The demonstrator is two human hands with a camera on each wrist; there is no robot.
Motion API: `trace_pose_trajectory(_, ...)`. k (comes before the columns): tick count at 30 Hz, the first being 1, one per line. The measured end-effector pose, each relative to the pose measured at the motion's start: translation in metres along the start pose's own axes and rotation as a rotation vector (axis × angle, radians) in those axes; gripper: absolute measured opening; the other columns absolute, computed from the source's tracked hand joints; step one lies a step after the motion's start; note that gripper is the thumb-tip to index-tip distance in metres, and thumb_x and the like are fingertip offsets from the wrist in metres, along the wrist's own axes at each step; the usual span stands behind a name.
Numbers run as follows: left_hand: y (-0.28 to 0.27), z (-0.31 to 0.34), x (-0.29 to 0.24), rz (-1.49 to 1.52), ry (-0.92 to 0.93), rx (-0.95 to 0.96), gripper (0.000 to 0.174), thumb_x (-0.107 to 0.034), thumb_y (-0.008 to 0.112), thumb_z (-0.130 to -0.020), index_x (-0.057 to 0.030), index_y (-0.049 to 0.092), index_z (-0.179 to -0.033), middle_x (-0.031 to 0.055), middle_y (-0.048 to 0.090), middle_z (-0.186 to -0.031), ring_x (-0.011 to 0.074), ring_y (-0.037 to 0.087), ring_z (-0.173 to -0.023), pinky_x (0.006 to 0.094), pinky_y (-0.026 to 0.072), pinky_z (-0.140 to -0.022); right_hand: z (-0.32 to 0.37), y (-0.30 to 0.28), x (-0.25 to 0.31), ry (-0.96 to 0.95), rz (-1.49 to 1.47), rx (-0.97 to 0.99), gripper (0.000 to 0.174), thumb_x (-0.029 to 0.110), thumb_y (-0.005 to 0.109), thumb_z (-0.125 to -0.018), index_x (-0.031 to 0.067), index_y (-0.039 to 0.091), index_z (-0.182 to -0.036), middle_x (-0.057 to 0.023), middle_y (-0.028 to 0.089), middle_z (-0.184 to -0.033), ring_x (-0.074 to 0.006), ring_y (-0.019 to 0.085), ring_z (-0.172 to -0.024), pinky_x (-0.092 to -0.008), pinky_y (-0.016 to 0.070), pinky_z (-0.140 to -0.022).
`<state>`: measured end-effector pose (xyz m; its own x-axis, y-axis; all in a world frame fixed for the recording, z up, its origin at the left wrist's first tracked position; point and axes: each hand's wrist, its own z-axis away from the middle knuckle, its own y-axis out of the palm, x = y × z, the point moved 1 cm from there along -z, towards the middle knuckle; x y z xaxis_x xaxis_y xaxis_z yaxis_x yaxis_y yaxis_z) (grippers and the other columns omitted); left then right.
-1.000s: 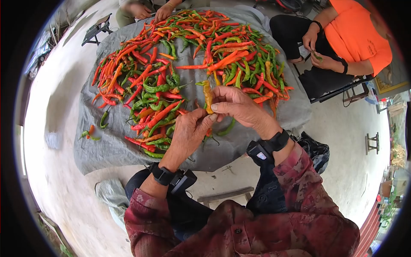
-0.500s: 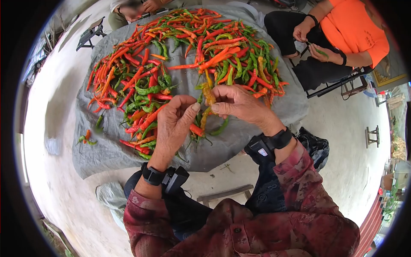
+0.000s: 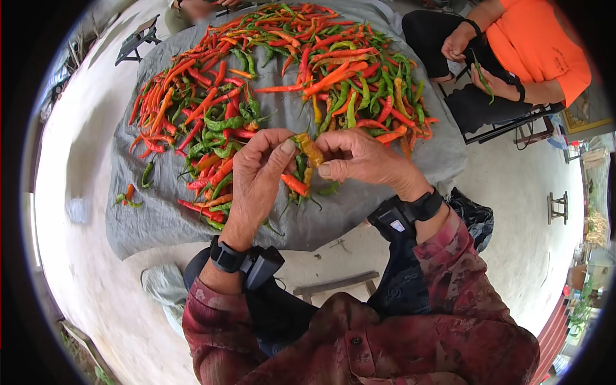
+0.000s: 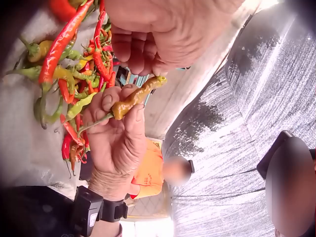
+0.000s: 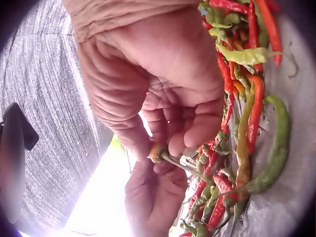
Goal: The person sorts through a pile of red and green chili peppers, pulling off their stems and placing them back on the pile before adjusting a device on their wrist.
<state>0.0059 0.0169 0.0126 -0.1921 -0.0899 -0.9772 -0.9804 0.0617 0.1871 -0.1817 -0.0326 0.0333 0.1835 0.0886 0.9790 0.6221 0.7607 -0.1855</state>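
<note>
A yellow-brown chili pepper (image 3: 310, 153) is stretched between the two hands above the cloth-covered table. The left hand (image 3: 260, 168) pinches its tip, as the left wrist view shows with the pepper (image 4: 138, 98) running down to the other hand. My right hand (image 3: 369, 160) holds the stem end between thumb and fingers. In the right wrist view the stem (image 5: 180, 165) sticks out past the right fingers, and the left hand (image 5: 157, 197) is just beyond. Below the hands lie a red chili (image 3: 294, 185) and several green and yellow ones.
A large heap of red and green chilies (image 3: 212, 109) curves across the grey cloth (image 3: 160, 218). On the right sits a person in an orange shirt (image 3: 539, 45), holding a green chili (image 3: 482, 77). Another person's hands show at the far edge. A small stool (image 3: 558, 210) stands at right.
The left hand moved away from the pepper to the left, then came back to pinch its tip. The pepper has turned from upright to slanted; the right hand has kept hold.
</note>
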Motion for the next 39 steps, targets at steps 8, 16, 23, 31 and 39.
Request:
trace_pose_trajectory(8, -0.014, -0.002, 0.000, -0.163, 0.064, -0.165, 0.019, -0.014, 0.054, -0.093, -0.0022, 0.055, -0.107, 0.0012, 0.060, -0.087, 0.0047, 0.050, -0.068, 0.0198, 0.0434, -0.064, -0.018, -0.029, -0.009, 0.098, -0.280, -0.316, 0.031, 0.025, 0.062, -0.085, -0.0011, 0.061, -0.102, -0.0032, 0.060, -0.075, -0.0080, 0.056, -0.068, -0.0215, 0.0466, -0.060)
trace_pose_trajectory(16, -0.012, 0.002, 0.003, -0.263, 0.062, -0.115, 0.010, -0.007, 0.053, -0.091, 0.0010, 0.058, -0.096, -0.0021, 0.058, -0.076, 0.0031, 0.046, -0.064, 0.0185, 0.0395, -0.058, -0.035, -0.027, -0.033, -0.116, 0.420, -0.556, 0.026, 0.019, 0.062, -0.085, -0.0014, 0.062, -0.101, -0.0099, 0.066, -0.080, -0.0190, 0.063, -0.069, -0.0325, 0.0490, -0.061)
trace_pose_trajectory(23, -0.010, 0.006, -0.006, -0.455, 0.153, -0.095, 0.009, -0.003, 0.057, -0.086, 0.0016, 0.059, -0.093, 0.0053, 0.058, -0.069, 0.0084, 0.054, -0.063, 0.0234, 0.0451, -0.060, -0.046, 0.001, -0.034, -0.036, 0.807, -0.468, 0.022, 0.015, 0.062, -0.081, 0.0014, 0.059, -0.097, -0.0163, 0.063, -0.077, -0.0321, 0.063, -0.073, -0.0400, 0.0476, -0.065)
trace_pose_trajectory(31, -0.014, 0.006, -0.008, -0.537, 0.204, -0.076, 0.009, -0.001, 0.057, -0.084, 0.0018, 0.059, -0.092, 0.0073, 0.057, -0.067, 0.0120, 0.054, -0.059, 0.0261, 0.0445, -0.057, -0.047, 0.012, -0.044, -0.161, 1.056, -0.252, 0.018, 0.016, 0.060, -0.083, 0.0036, 0.061, -0.096, -0.0147, 0.060, -0.083, -0.0340, 0.060, -0.075, -0.0411, 0.0477, -0.068)
trace_pose_trajectory(39, -0.011, 0.003, 0.009, -0.553, 0.202, -0.039, 0.015, -0.005, 0.060, -0.082, 0.0016, 0.059, -0.096, 0.0116, 0.058, -0.076, 0.0183, 0.056, -0.062, 0.0299, 0.0447, -0.058, -0.038, 0.015, -0.015, -0.139, 0.369, -0.462, 0.007, 0.006, 0.064, -0.082, 0.0034, 0.060, -0.087, -0.0024, 0.057, -0.079, -0.0097, 0.056, -0.070, -0.0251, 0.0465, -0.063)
